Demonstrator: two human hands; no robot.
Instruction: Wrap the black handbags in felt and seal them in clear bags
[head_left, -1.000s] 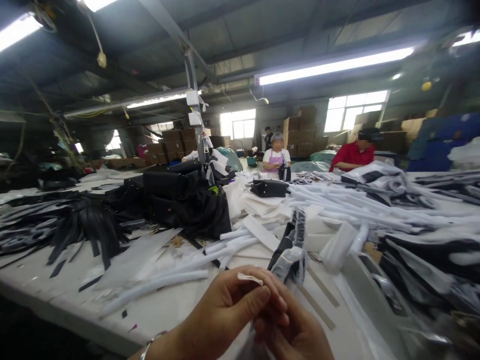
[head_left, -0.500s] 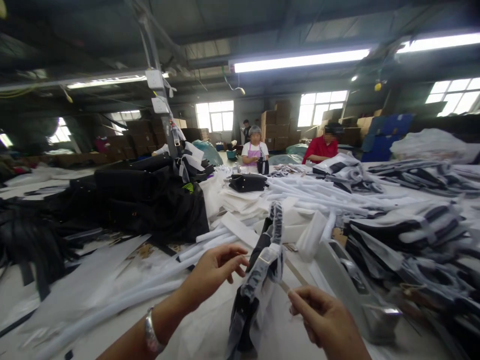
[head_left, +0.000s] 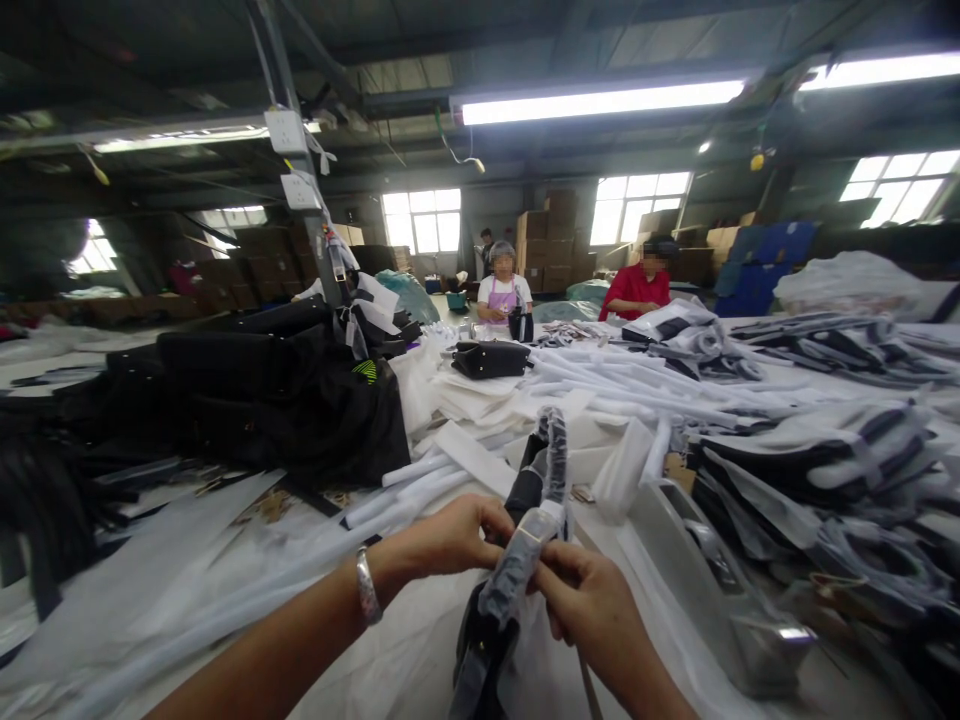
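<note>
A black bag (head_left: 469, 640) stands upright on the table in front of me, with its handle (head_left: 517, 565) wrapped in clear whitish film. A gold-coloured buckle shows near the top of the wrapped part. From the left, my left hand (head_left: 457, 535) pinches the wrapped handle, thumb and finger closed against its edge. My right hand (head_left: 589, 600) is closed at the opposite side of the handle, its fingertips partly hidden behind it. A thin tan strip (head_left: 589, 685) shows below my right hand, which seems to pinch its upper part.
A grey tape dispenser (head_left: 712, 590) stands to the right, beside stacked film-wrapped black pieces (head_left: 817, 460). White foam rolls (head_left: 637, 385) and a black bag (head_left: 491, 360) lie beyond. Black bags (head_left: 225, 400) pile up at left. Two people sit across the table.
My left hand has moved right from beside the bag and closed on the wrapped handle. My right hand has moved up and left against the handle, bringing the strip along.
</note>
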